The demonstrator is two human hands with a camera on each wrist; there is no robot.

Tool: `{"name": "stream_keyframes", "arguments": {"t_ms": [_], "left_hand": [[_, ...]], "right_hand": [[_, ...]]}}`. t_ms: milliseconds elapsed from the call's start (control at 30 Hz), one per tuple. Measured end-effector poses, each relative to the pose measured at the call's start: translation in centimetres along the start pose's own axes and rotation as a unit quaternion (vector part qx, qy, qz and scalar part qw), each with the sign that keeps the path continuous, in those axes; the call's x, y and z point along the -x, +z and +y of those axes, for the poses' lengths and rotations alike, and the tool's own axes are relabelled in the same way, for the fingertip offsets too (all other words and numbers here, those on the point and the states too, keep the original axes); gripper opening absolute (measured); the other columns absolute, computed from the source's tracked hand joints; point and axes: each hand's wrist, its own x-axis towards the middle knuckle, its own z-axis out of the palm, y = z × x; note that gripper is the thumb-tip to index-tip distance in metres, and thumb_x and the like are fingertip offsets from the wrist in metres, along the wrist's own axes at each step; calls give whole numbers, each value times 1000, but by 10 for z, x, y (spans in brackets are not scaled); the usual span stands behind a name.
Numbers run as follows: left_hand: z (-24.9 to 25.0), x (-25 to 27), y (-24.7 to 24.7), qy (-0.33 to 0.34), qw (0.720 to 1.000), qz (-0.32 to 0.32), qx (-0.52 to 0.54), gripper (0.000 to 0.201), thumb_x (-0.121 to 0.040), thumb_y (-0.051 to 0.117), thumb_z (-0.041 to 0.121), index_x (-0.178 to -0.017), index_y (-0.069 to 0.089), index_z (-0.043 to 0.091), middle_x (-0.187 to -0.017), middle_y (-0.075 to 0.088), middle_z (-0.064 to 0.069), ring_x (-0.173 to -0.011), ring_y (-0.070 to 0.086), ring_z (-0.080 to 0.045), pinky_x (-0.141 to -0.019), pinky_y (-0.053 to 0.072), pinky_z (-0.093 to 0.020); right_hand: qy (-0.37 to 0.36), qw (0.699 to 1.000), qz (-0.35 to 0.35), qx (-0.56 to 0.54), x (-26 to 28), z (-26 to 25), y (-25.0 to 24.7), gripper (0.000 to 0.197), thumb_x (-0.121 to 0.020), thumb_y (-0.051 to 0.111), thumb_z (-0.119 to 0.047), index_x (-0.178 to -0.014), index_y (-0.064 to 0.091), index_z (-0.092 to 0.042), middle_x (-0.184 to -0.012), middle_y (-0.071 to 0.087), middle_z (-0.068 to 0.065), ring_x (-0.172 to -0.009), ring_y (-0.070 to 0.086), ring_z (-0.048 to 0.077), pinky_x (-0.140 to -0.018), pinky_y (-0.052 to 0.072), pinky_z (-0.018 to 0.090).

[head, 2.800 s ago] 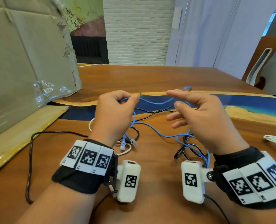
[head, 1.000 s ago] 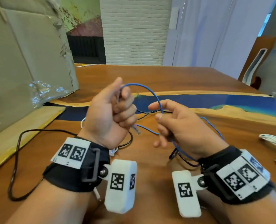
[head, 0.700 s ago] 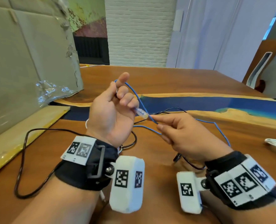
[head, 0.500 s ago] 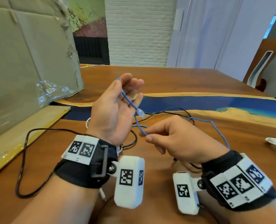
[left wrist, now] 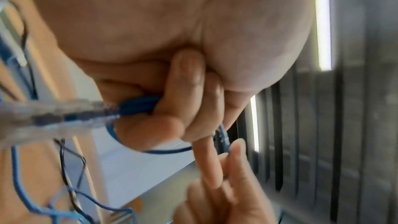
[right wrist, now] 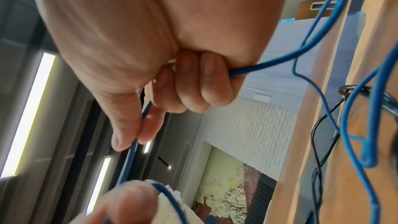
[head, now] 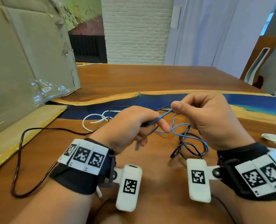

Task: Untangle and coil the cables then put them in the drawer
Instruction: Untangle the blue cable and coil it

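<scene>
Left wrist view is blurred at the near edge; the clear plug of the blue cable [left wrist: 137, 108] smears into a pale streak there. Where the blue cable ends on the right side cannot be made out, since its slack drops behind the right wrist. No drawer shows in any view.

Left hand [head: 130, 125]: fingers curled round the blue cable [head: 162, 116], plug end poking out below the fist. Right hand [head: 210, 117]: thumb and forefinger pinch the same cable, lower fingers curled over it too [right wrist: 206, 81]. A short taut run spans the two hands, above the wooden table [head: 134, 78].

Blue cable thin, round, kinked; its loose loops lie tangled with a glossy black cable [head: 185, 147]. A white cable [head: 92, 118] curls behind the left hand. Another long black cable [head: 20, 151] sweeps leftward. Creased cardboard box [head: 20, 54] with crumpled clear tape at far left; cut off by the frame edge.
</scene>
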Motion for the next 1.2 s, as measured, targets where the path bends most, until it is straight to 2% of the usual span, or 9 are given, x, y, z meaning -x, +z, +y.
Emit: {"name": "stream_keyframes", "arguments": {"t_ms": [133, 300, 500, 600, 767, 933, 1033, 1100, 1200], "left_hand": [[3, 3, -4, 2, 980, -35, 193, 41, -93, 47, 31, -96, 77, 4, -52, 16, 7, -43, 9, -9, -41, 16, -23], [5, 1, -3, 36, 953, -11, 301, 39, -95, 45, 24, -106, 77, 5, -52, 24, 10, -42, 9, -7, -42, 11, -23], [7, -5, 16, 110, 887, 41, 446, 38, -99, 44, 23, -124, 63, 2, -63, 40, 6, -43, 31, -6, -45, 33, -18], [9, -5, 15, 137, 882, 59, 447, 40, -101, 42, 22, -132, 59, 1, -68, 48, 4, -46, 36, -6, -51, 41, -19], [5, -9, 8, 174, 869, 154, 438, 40, -108, 37, 17, -143, 49, 3, -96, 74, 0, -61, 53, -6, -68, 54, -22], [-3, -15, -4, 153, 929, 239, 236, 39, -110, 37, 9, -149, 42, 10, -101, 77, -3, -82, 68, -13, -88, 59, -30], [-9, -14, 0, 103, 971, 211, 51, 32, -108, 43, 7, -136, 57, 16, -103, 77, -6, -75, 68, -16, -76, 60, -36], [-10, -11, 2, 67, 985, 158, -28, 22, -102, 51, 14, -112, 71, 15, -97, 76, -8, -63, 61, -22, -63, 53, -54], [-10, -7, 4, 12, 996, 59, -67, 35, -101, 50, 32, -101, 78, 10, -57, 59, -8, -46, 39, -23, -46, 33, -51]], "right_hand": [[20, 1000, 17, 1, -3, 7, 6, 18, -93, 69, -17, -77, 73, -8, -42, 53, -18, -41, 51, -1, -46, 36, 6], [39, 999, 17, -2, -4, 13, 9, 15, -99, 63, -12, -100, 77, -10, -46, 53, -18, -43, 50, -1, -46, 36, 8], [69, 993, -85, 41, -2, 21, 21, 34, -105, 52, -6, -130, 70, -21, -61, 62, -7, -43, 40, 3, -46, 33, 13], [103, 982, -152, 52, 2, 15, 16, 36, -108, 48, -11, -135, 66, -26, -65, 67, -6, -42, 40, 18, -40, 34, 23], [116, 947, -265, 140, 7, 9, 19, 23, -106, 53, -22, -107, 77, -21, -75, 75, -1, -46, 51, 23, -50, 46, 31], [64, 950, -280, 126, 11, 7, 29, 27, -99, 64, -33, -82, 80, -21, -56, 60, -3, -56, 46, 13, -65, 47, 38], [47, 974, -209, 68, 8, 4, 19, 15, -94, 72, -23, -84, 82, -19, -56, 58, -9, -58, 50, -2, -63, 41, 20], [42, 985, -162, 34, 6, 4, 10, 14, -92, 72, -13, -81, 80, -10, -62, 70, -8, -64, 61, -8, -67, 44, 10], [34, 998, -51, 9, 0, 11, -2, 15, -86, 77, -13, -73, 74, -6, -46, 56, -12, -43, 47, 0, -49, 35, 8]]}}
